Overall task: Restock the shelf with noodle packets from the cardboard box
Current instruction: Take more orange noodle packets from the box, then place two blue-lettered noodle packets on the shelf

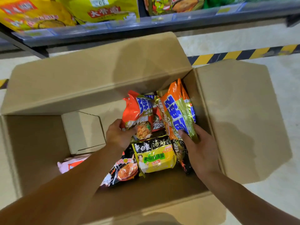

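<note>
An open cardboard box [240, 114] stands on the floor below me with its flaps spread. Both my hands are inside it. My left hand [117, 135] grips the lower edge of a red-orange noodle packet [138, 109]. My right hand [199, 150] holds a second orange noodle packet [176, 111] with blue lettering, tilted up against the box's right wall. Below them lie a yellow noodle packet [155, 157], a black packet with a noodle picture [123, 169], another black packet [181, 153] and a pale pink packet [69, 164]. The shelf [146, 25] runs along the top of the view.
Yellow noodle packets [100, 8] and other bags stand on the shelf above its price-tag rail. A smaller cardboard insert [82, 132] sits inside the box at the left. Yellow-black hazard tape [243, 54] crosses the pale floor at the right.
</note>
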`<action>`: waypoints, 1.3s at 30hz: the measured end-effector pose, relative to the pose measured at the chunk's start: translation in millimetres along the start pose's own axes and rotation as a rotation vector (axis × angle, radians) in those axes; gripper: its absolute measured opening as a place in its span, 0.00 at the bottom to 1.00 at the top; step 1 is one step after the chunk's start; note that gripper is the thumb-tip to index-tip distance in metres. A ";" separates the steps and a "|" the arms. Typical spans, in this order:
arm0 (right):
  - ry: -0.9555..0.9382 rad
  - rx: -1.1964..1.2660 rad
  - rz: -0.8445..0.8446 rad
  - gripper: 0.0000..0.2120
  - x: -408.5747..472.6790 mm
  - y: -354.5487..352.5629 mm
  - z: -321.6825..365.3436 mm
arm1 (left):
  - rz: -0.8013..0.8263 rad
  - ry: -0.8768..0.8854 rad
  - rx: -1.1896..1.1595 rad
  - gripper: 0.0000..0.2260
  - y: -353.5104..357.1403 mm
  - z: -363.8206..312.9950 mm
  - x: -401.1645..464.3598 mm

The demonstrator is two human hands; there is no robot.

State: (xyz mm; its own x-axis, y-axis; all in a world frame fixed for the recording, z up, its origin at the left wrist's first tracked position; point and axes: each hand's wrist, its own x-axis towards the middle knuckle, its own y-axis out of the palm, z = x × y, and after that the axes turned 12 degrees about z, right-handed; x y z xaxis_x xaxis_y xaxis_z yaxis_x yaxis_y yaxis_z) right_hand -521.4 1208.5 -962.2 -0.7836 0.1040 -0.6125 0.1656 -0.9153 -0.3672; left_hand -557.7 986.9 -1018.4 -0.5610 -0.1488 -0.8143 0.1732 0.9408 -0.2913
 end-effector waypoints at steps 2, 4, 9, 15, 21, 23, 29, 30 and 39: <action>-0.001 0.011 -0.001 0.14 -14.9 -1.8 15.6 | -0.039 0.081 0.112 0.12 -21.2 -5.8 -24.2; -0.009 0.031 -0.004 0.14 -30.8 -4.5 32.7 | -0.051 0.154 0.079 0.13 -45.4 -11.3 -51.7; -0.018 0.053 0.016 0.09 -72.8 -10.9 85.4 | -0.087 0.222 -0.116 0.12 -109.4 -25.5 -122.9; -0.086 0.070 0.069 0.03 -129.6 -25.6 167.2 | -0.183 0.306 -0.329 0.12 -175.8 -65.1 -221.6; -0.142 0.238 0.128 0.13 -205.3 -49.8 267.2 | -0.177 0.332 -0.403 0.18 -237.3 -110.4 -318.4; -0.166 0.261 0.121 0.15 -234.0 -59.2 302.1 | -0.171 0.357 -0.417 0.17 -252.7 -125.4 -354.2; -0.219 0.297 0.090 0.07 -331.5 -91.3 397.1 | -0.121 0.421 -0.457 0.12 -293.4 -162.6 -471.0; -0.225 0.302 0.086 0.07 -350.1 -98.6 410.2 | -0.109 0.423 -0.461 0.11 -300.5 -165.6 -491.1; -0.338 0.305 -0.031 0.03 -503.6 -163.8 483.6 | -0.059 0.568 -0.452 0.15 -355.3 -188.4 -650.5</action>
State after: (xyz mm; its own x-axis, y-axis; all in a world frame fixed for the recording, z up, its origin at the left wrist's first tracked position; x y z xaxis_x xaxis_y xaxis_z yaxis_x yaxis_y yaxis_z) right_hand -443.4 1117.9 -255.0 -0.9452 0.0469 -0.3231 -0.0054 -0.9918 -0.1280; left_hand -406.7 806.8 -290.6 -0.9139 -0.1378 -0.3819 -0.1527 0.9882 0.0087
